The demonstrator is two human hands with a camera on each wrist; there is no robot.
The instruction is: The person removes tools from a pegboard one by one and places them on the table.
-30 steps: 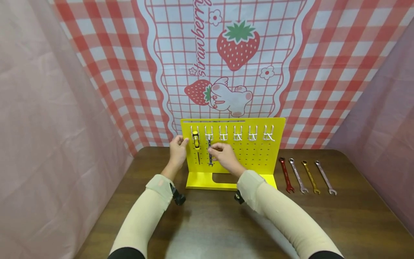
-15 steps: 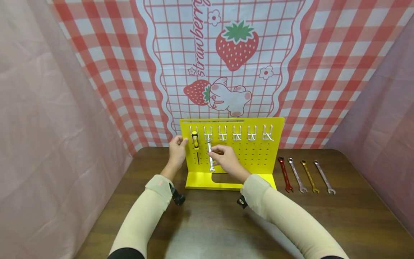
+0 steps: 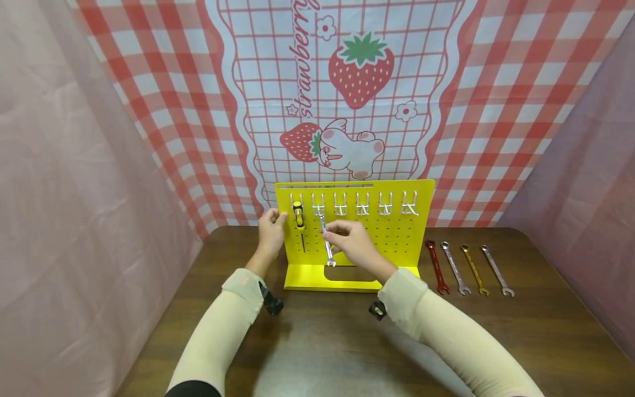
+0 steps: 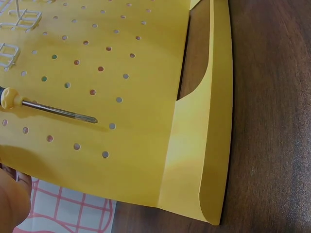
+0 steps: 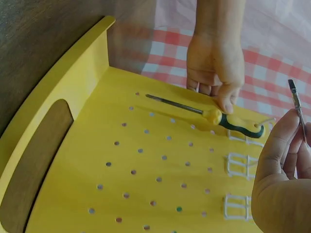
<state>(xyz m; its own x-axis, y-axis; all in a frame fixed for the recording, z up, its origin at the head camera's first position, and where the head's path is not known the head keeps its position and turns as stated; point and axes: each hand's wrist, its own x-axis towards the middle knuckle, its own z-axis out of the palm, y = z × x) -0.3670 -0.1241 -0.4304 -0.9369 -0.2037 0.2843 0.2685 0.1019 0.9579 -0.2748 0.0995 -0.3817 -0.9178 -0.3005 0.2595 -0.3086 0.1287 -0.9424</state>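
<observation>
My left hand (image 3: 270, 236) grips the left edge of a yellow pegboard stand (image 3: 397, 242), thumb on the front face. My right hand (image 3: 354, 245) pinches a silver combination wrench (image 3: 328, 245) by its middle, in front of the board. The wrench leans, its open end low and to the right. Its upper end is close to the second hook (image 3: 318, 205) from the left; whether they touch, I cannot tell. On the leftmost hook hangs a yellow and black screwdriver (image 3: 298, 216), blade down, also plain in the right wrist view (image 5: 228, 122).
Several more white hooks (image 3: 362, 205) run along the board's upper part. Right of the stand, a red wrench (image 3: 437, 267), a gold wrench (image 3: 474, 270) and two silver wrenches (image 3: 455, 268) lie on the wooden table (image 3: 317, 342). A checked strawberry cloth (image 3: 362, 71) hangs behind.
The wrench's lower end has swung outward from the board, down and to the right. My right hand has shifted slightly right and back with it. My left hand stays on the board edge.
</observation>
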